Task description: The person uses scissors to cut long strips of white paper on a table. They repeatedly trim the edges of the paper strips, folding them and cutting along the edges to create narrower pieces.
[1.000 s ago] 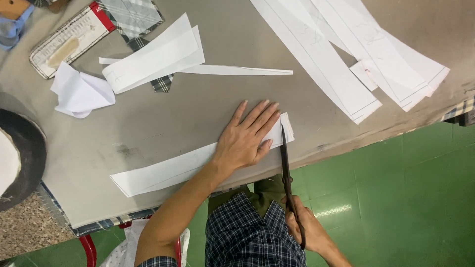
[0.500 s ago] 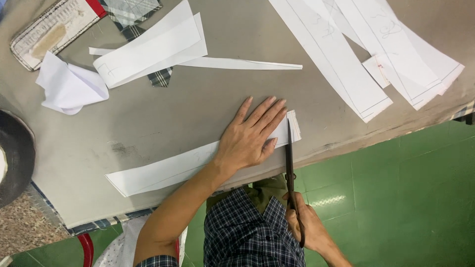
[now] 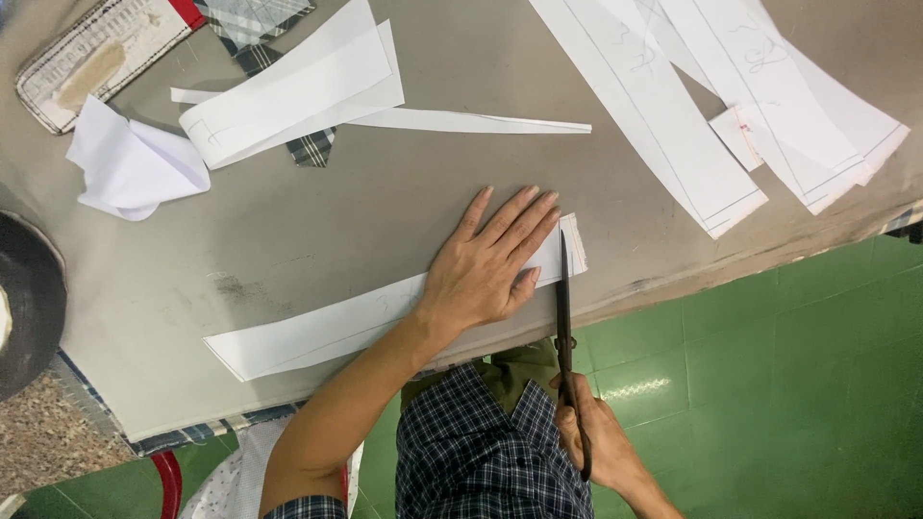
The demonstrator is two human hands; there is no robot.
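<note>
We see the left hand (image 3: 486, 264) pressed flat, fingers spread and fully open, on a long white paper strip (image 3: 317, 332) that lies along the near edge of the grey surface (image 3: 288, 231). The hand grips nothing; it only weighs the strip down near its right end. The right hand (image 3: 601, 442) is below the surface edge, over the green tiled floor (image 3: 788, 384), closed around the handles of a pair of dark scissors (image 3: 565, 336). The blades point away from the body and cross the strip just beside the left hand's fingertips, leaving a short end piece of paper to the right of the blades. How far apart the blades stand we cannot tell.

Toward the far edge lie a folded white sheet (image 3: 293, 96) over a bit of checked fabric (image 3: 312, 146), with a thin tapering paper sliver (image 3: 481, 122) beside it. A crumpled white paper (image 3: 130, 163) sits nearer the left edge, and a flat rectangular pad with stitched border (image 3: 96, 53) lies at the far left corner. Several long pattern strips (image 3: 711, 106) with pencil lines fan over the far right corner.
</note>
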